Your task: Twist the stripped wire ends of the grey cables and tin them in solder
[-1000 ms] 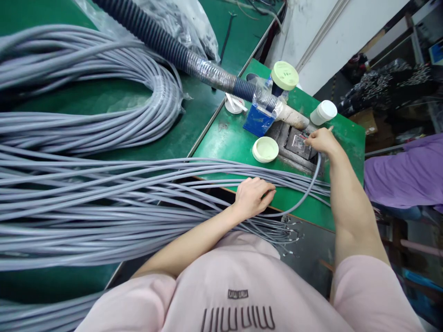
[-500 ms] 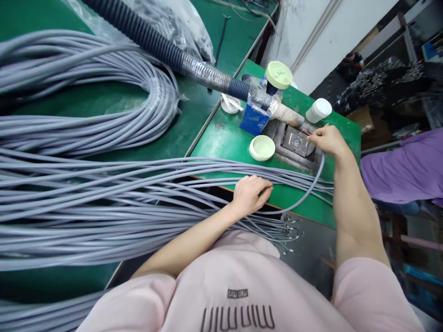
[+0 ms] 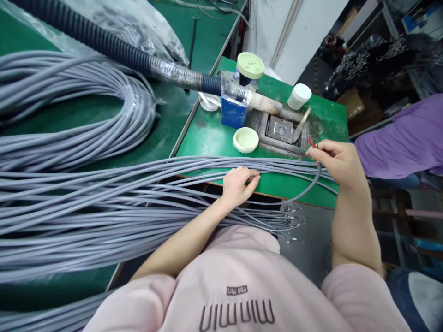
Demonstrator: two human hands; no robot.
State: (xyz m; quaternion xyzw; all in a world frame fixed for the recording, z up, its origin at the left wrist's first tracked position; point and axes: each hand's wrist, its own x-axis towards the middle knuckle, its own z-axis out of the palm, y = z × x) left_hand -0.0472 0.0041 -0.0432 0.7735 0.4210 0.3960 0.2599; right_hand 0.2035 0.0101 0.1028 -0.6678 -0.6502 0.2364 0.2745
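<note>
Between the fingers of my right hand [image 3: 337, 159] is the end of a grey cable [image 3: 313, 182], its thin red and dark wires fanned out. My left hand [image 3: 238, 186] rests on a run of grey cables [image 3: 194, 162], fingers curled; what they grip, if anything, is hidden. Just beyond my right hand sits a square metal pot [image 3: 281, 129] in a grimy frame, with a flat scraper [image 3: 302, 125] leaning in it. A pale nozzle [image 3: 266, 102] on a dark corrugated hose [image 3: 104, 44] points over the pot.
Around the pot stand a blue box [image 3: 233, 113], an open pale tub [image 3: 246, 139], a lidded jar [image 3: 250, 65] and a white cup [image 3: 299, 96]. A coiled cable bundle [image 3: 138, 106] lies at left. At right is a person's purple sleeve [image 3: 401, 138].
My right hand has drawn back from the pot towards me with the cable end, and the scraper now shows fully. The view has shifted a little; my left hand stays on the cables.
</note>
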